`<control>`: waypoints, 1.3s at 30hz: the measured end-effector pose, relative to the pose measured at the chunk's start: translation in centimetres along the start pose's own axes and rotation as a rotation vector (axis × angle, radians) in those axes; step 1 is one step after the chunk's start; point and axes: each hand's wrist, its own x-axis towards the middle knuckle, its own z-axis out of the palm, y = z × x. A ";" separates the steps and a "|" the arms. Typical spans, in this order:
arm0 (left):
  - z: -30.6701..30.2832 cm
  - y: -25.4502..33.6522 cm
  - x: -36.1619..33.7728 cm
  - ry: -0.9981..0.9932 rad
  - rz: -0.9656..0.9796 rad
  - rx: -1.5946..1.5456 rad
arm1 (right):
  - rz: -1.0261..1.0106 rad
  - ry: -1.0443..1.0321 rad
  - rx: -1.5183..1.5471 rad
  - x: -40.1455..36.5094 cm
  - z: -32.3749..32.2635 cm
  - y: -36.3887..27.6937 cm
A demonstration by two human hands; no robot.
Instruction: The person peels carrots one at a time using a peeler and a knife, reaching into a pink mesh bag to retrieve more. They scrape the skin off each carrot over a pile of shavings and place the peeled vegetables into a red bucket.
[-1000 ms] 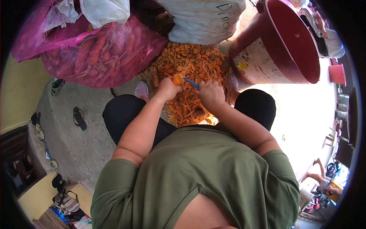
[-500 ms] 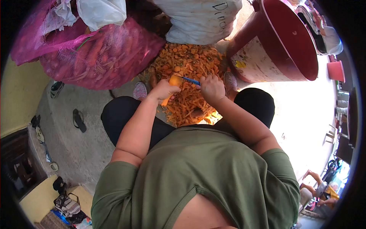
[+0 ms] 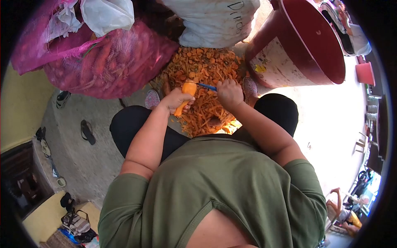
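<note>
My left hand (image 3: pixel 177 100) is closed around the lower part of a peeled orange carrot (image 3: pixel 189 89), its thick end pointing away from me. In my right hand (image 3: pixel 230 93) is a slim blue knife (image 3: pixel 207 87), its tip right at the carrot's thick end. Fingers hide the knife's grip. Under both hands, between my feet, lies a heap of carrot peelings (image 3: pixel 206 111), with many round cut-off carrot ends (image 3: pixel 200 56) toward the far side. An unpeeled carrot (image 3: pixel 166 87) lies at the left of the heap.
A pink mesh sack (image 3: pixel 109 62) full of carrots stands ahead left. A white sack (image 3: pixel 215 25) with writing stands straight ahead. The tall red bucket (image 3: pixel 269 62) is at the right. A slipper (image 3: pixel 87 131) lies on the floor left; a person (image 3: pixel 341 211) is far right.
The carrot has turned upward in my left hand, so more of its length shows. The knife stays at its thick end, and my right hand has barely shifted.
</note>
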 end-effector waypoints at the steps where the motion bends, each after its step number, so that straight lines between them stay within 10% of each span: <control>1: -0.1 -0.1 0.1 0.048 0.009 0.084 | 0.007 -0.011 0.006 -0.1 0.2 -0.1; 8: 2.3 -0.7 0.8 0.620 0.257 1.114 | 0.099 -0.164 -0.031 -0.4 0.7 -1.4; 10: 4.4 -0.5 0.3 0.527 0.416 1.190 | 0.133 -0.269 -0.002 0.3 1.6 -0.9; 15: 1.3 -0.5 1.5 0.289 0.339 0.333 | 0.200 -0.287 0.273 1.0 2.2 1.0; 21: 1.2 -0.3 1.9 0.317 0.367 0.127 | 0.034 0.058 0.214 -0.4 -0.1 -0.4; 33: 1.1 -1.1 2.5 0.405 0.446 0.373 | 0.035 -0.096 0.111 -0.8 -1.5 -1.8; 39: 0.5 0.1 0.9 -0.059 0.340 -0.093 | 0.177 -0.186 0.214 0.2 0.9 0.5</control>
